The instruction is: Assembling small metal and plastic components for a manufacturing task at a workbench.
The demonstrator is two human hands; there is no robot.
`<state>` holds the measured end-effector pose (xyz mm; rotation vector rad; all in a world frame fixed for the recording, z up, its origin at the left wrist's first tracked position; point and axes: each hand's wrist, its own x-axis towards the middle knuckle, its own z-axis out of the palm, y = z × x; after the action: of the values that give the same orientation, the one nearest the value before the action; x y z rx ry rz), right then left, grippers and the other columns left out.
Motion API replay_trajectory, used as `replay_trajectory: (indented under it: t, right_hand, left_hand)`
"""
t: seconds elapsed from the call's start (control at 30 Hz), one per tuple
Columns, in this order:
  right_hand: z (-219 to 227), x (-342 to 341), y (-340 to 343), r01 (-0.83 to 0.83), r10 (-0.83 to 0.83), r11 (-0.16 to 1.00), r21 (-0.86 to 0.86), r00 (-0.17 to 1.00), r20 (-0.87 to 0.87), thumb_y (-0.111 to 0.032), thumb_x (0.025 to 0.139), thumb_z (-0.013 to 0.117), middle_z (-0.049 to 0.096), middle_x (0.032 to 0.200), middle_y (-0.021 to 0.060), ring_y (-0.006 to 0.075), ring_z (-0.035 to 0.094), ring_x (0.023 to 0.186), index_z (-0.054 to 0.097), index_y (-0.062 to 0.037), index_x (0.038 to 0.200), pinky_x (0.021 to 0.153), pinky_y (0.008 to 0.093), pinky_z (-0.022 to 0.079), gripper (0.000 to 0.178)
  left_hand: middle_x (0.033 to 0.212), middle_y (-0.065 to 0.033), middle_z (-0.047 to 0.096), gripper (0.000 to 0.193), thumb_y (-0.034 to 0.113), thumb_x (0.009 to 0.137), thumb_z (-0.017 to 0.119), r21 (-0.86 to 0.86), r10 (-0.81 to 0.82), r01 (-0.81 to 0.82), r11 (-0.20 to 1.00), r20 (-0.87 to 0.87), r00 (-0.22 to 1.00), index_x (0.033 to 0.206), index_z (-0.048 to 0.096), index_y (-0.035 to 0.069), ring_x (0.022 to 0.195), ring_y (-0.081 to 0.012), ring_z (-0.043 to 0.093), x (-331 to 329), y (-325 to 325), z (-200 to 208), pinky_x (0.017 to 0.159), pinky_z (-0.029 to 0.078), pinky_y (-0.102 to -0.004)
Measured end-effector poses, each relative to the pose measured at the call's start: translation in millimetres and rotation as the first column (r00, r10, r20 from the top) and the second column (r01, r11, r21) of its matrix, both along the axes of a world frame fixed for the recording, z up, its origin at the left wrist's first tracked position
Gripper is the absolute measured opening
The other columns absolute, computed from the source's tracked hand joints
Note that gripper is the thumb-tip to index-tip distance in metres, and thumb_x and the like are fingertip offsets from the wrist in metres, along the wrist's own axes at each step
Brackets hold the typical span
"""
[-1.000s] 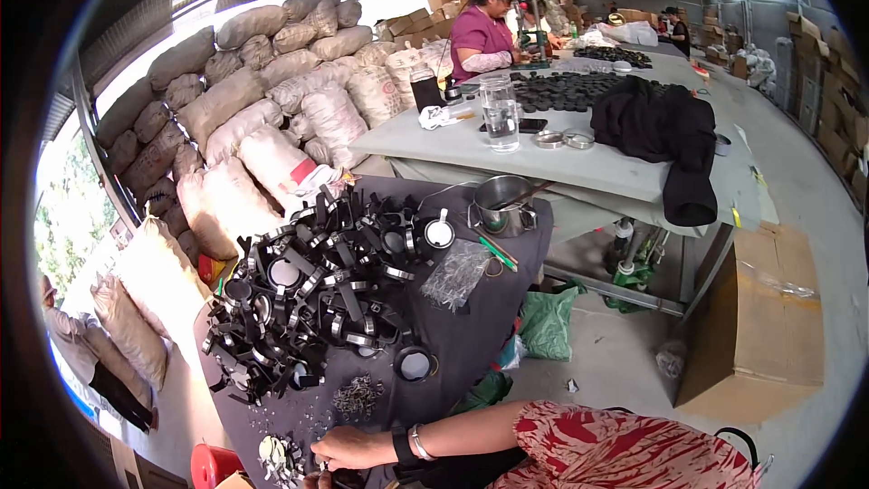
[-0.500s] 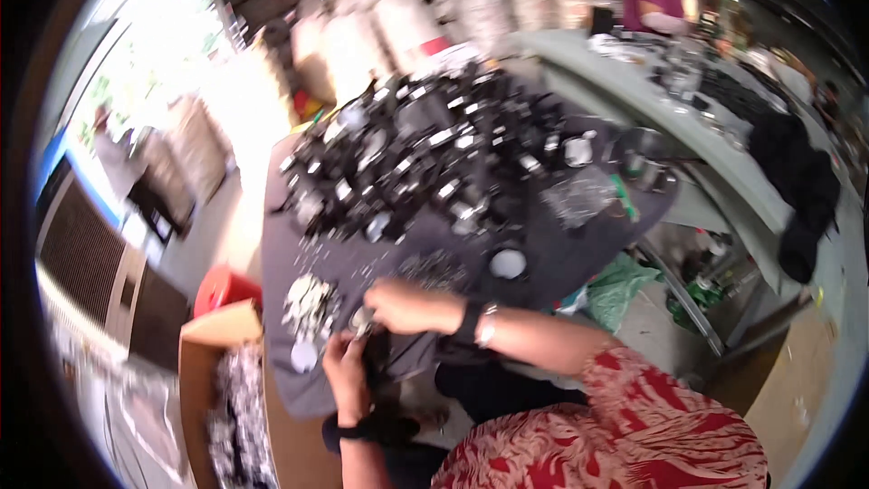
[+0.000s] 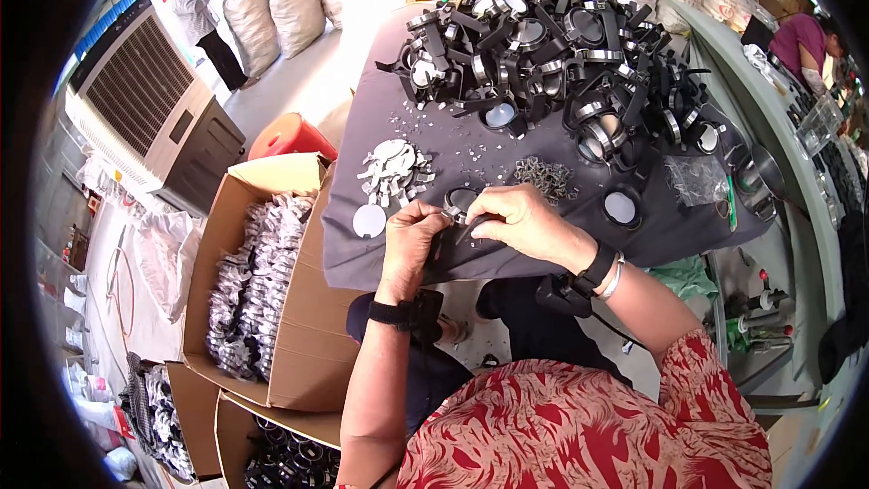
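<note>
Near the front edge of the dark cloth-covered table (image 3: 353, 258), both hands meet at a small watch-like piece (image 3: 463, 202) with a round case and a dark strap. My left hand (image 3: 415, 237) pinches its left side, thumb and fingertips together. From the right, my right hand (image 3: 525, 222) grips the strap end, fingers closed. The fingers hide part of the piece. By my left hand lies a white disc (image 3: 368, 221), with a heap of white tabbed discs (image 3: 396, 167) behind it. Beyond my right hand is a small heap of metal bits (image 3: 546, 179).
A large pile of similar black-strapped pieces (image 3: 552, 54) covers the table's far side. Another round piece (image 3: 621, 207) and a clear plastic bag (image 3: 697, 179) lie at right. Cardboard boxes (image 3: 312, 335) stand at left, near an air cooler (image 3: 145, 95). Two people work farther off.
The view has swung left and sharpened, so the table sits farther right and higher in the picture. My hands remain together at the small piece.
</note>
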<state>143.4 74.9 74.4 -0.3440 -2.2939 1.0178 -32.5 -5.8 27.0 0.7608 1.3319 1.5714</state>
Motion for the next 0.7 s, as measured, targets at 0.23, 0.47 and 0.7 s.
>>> replay_trajectory:
  t: [0.23, 0.47, 0.7]
  right_hand:
    - [-26.0, -23.7, 28.2, 0.009, 0.019, 0.967, 0.253, 0.994, -0.107, -0.007, 0.074, 0.066, 0.059, 0.080, 0.0090, 0.0283, 0.061, 0.077, 0.058, -0.0026, 0.083, 0.067, 0.0362, 0.049, 0.013]
    - [-25.9, -35.4, 32.4, -0.105, 0.098, 0.958, 0.267, 0.994, 0.038, -0.015, 0.075, 0.068, 0.062, 0.079, 0.0068, 0.0266, 0.063, 0.074, 0.060, -0.0043, 0.084, 0.063, 0.0354, 0.050, 0.017]
    - [8.5, -51.0, 54.1, -0.235, 0.257, 0.966, -0.110, 0.924, 0.283, -0.012, 0.069, 0.067, 0.059, 0.062, 0.0074, 0.0217, 0.061, 0.057, 0.060, -0.0017, 0.072, 0.053, 0.0317, 0.045, 0.012]
  left_hand:
    - [0.063, 0.0003, 0.057, 0.005, 0.002, 0.078, 0.062, -0.038, -0.055, 0.056, 0.998, 0.022, 0.998, 0.076, 0.059, 0.005, 0.048, -0.0063, 0.047, -1.2, 7.4, 2.8, 0.043, 0.037, -0.0200]
    - [0.059, -0.0047, 0.051, 0.015, 0.007, 0.077, 0.063, 0.323, 0.248, -0.050, 0.945, -0.606, 0.756, 0.084, 0.051, -0.001, 0.049, -0.0104, 0.044, 7.9, -14.0, -27.5, 0.047, 0.038, -0.0257]
    - [0.057, -0.0138, 0.053, 0.019, 0.010, 0.078, 0.066, 0.251, 0.253, -0.087, 0.964, -0.769, 0.587, 0.088, 0.052, 0.002, 0.047, -0.0312, 0.053, 12.2, -4.6, -21.1, 0.046, 0.042, -0.0350]
